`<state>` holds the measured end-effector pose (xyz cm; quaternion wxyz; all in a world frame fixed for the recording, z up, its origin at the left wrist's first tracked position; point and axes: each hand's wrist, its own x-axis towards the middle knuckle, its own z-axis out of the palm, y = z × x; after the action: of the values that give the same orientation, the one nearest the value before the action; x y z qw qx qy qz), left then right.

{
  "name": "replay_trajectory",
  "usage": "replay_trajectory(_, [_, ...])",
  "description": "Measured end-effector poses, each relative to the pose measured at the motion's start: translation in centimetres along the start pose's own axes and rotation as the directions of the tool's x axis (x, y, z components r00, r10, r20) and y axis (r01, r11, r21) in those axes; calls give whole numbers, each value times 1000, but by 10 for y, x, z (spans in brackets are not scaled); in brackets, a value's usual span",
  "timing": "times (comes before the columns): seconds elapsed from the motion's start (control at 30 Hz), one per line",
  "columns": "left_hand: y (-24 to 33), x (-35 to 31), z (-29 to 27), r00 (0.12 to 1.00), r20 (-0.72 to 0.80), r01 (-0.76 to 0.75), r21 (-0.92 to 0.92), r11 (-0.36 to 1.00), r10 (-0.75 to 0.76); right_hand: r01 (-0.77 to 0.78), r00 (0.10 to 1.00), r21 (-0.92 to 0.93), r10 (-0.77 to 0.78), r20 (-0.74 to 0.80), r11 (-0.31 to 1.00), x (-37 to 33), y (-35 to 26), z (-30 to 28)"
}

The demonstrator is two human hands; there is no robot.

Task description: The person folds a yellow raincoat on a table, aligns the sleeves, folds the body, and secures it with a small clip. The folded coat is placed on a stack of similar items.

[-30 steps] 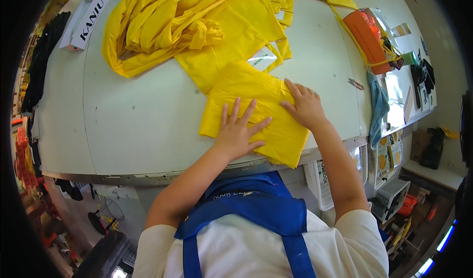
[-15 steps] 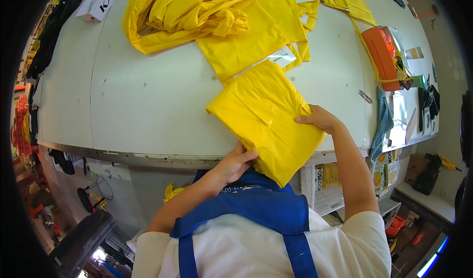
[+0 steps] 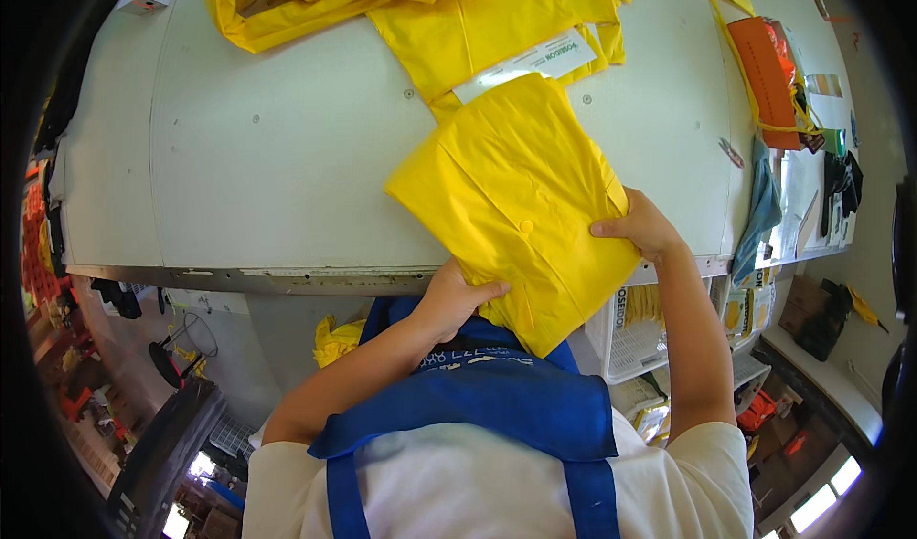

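A folded yellow rain garment with a round yellow snap button is held in front of me, overhanging the table's near edge. My left hand grips its lower left edge, thumb on top and fingers hidden underneath. At its right edge my right hand pinches the fabric, thumb on top. Just beyond the held garment lies a flat folded yellow garment with a white printed card along its near edge. A loose heap of yellow fabric lies at the far left.
The white table has a metal front edge. To the right are an orange box, small snips and a blue-grey cloth hanging over the edge. A white basket stands below the table at right; yellow fabric lies below at left.
My view has shifted, so the table's things sit higher and more of the white card shows. Both hands keep their hold on the garment.
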<state>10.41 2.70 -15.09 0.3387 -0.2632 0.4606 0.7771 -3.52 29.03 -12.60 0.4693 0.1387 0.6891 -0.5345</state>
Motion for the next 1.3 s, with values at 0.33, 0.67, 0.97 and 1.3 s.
replay_trajectory(0.33, [-2,-9,-6,984,30,-175,198,964,173,153,986,3,-152,-69,988,-19,-7,15])
replay_trajectory(0.67, [13,-6,13,998,-49,47,-32,998,-49,191,704,-963,-710,-1,191,-66,-28,130])
replay_trajectory(0.97, [36,23,14,930,289,-342,463,818,226,80,791,-815,-534,-298,574,-43,-8,114])
replay_trajectory(1.3, [122,103,-40,798,304,-107,922,-373,521,309,768,-317,-432,-473,897,-53,-33,13])
